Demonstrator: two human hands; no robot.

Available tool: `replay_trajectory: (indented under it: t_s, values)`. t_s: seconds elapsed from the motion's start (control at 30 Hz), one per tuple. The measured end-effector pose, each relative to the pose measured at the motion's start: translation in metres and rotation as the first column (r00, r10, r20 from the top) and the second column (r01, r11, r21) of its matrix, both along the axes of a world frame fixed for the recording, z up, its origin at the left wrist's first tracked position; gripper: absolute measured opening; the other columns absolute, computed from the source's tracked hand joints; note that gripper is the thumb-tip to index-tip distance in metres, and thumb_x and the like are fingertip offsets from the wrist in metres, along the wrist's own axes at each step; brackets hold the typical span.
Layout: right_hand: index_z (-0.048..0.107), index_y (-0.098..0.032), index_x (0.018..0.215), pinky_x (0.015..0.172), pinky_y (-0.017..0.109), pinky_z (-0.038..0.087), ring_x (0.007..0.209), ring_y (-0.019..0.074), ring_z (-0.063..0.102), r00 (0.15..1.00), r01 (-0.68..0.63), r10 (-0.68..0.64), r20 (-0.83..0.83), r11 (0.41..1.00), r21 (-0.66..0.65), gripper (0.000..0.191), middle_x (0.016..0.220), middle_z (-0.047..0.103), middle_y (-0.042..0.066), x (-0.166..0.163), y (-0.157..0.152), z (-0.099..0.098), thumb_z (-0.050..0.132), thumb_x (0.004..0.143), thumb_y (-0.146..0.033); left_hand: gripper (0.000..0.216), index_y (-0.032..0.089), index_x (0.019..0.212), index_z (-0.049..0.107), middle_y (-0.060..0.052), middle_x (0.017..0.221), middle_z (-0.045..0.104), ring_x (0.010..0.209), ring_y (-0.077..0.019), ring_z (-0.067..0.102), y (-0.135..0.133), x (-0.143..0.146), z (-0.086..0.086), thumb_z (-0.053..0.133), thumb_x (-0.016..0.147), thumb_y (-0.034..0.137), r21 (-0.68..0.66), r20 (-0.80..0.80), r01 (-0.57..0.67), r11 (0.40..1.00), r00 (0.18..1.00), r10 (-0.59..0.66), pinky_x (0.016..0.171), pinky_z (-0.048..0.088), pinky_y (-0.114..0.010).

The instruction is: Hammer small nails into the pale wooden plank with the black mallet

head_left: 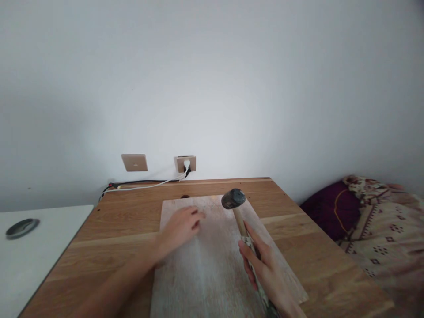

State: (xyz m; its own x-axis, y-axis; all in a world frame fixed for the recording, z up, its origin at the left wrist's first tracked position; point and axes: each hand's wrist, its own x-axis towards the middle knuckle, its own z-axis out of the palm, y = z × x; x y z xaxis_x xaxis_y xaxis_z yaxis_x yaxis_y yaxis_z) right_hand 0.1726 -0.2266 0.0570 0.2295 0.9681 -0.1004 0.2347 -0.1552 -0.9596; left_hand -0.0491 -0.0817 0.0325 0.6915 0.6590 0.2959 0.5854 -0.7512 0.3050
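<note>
My right hand (260, 260) is closed around the handle of a rubber mallet (233, 199). The mallet has a black, scuffed head and a pale wooden shaft with a patterned wrap lower down. Its head is raised above the far right part of a whitish, worn wooden board (212, 274). Over the board's left side, my left hand (180, 225) is blurred by motion. Its fingers are loosely bent and a little apart, and I see nothing between them. A small dark round thing (185, 196) shows at the board's far edge, partly hidden.
The board lies on a brown wooden table (115, 247) against a white wall. Cables (145, 187) run along the back edge to a wall socket (186, 164). A white surface (20, 265) with a grey oval object (22, 228) stands left. Patterned cloth (387, 234) is heaped right.
</note>
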Motion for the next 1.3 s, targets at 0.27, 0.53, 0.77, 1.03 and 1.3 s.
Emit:
replay_trajectory:
  t_s: [0.27,0.53,0.77,1.03,1.3]
  values:
    - [0.033,-0.011,0.153,0.029,0.017,0.038,0.034,0.008,0.035,0.997,-0.058,0.056,-0.061,0.998,-0.023,0.085,0.048,0.041,-0.012,-0.013,0.003,-0.019,0.054,0.091,-0.066,0.016,0.022,0.093,0.077,-0.004,0.097,0.078,0.095,-0.0212,0.068,0.042,-0.051,-0.02,0.063,0.086,0.017,-0.275,0.346,-0.074,0.959,0.923,0.171,0.094,0.049,-0.036]
    - [0.029,-0.013,0.157,0.029,0.017,0.034,0.032,0.0083,0.034,0.985,-0.169,0.168,-0.042,0.985,-0.039,0.08,0.044,0.041,-0.013,-0.032,0.013,-0.014,0.053,0.094,-0.055,0.014,0.025,0.091,0.079,-0.004,0.098,0.077,0.099,-0.0232,0.066,0.04,-0.051,-0.027,0.067,0.086,0.02,-0.225,0.34,-0.084,0.971,0.927,0.159,0.095,0.047,-0.038]
    - [0.033,-0.018,0.157,0.029,0.015,0.037,0.032,0.008,0.038,0.937,-0.348,0.346,-0.038,0.934,-0.082,0.07,0.047,0.042,-0.012,-0.065,0.041,-0.01,0.051,0.094,-0.043,0.023,0.019,0.103,0.072,-0.005,0.091,0.074,0.085,-0.0218,0.067,0.037,-0.049,-0.026,0.064,0.082,0.016,-0.286,0.348,-0.16,0.945,0.901,0.258,0.082,0.049,-0.032]
    - [0.032,-0.022,0.158,0.028,0.016,0.038,0.032,0.0085,0.04,0.934,-0.354,0.358,0.002,0.925,-0.136,0.069,0.048,0.044,-0.011,-0.076,0.044,-0.016,0.05,0.095,-0.042,0.037,0.018,0.112,0.066,-0.005,0.094,0.075,0.089,-0.0234,0.069,0.038,-0.051,-0.028,0.066,0.075,0.015,-0.364,0.37,-0.172,0.915,0.875,0.312,0.082,0.049,-0.032]
    - [0.041,-0.023,0.151,0.027,0.015,0.036,0.033,0.0073,0.04,0.935,-0.347,0.334,-0.12,0.932,-0.109,0.066,0.053,0.046,-0.011,-0.072,0.039,-0.019,0.057,0.091,-0.047,0.038,0.019,0.114,0.066,-0.004,0.095,0.076,0.089,-0.0221,0.069,0.038,-0.05,-0.027,0.064,0.076,0.015,-0.361,0.38,-0.153,0.92,0.877,0.295,0.083,0.05,-0.033]
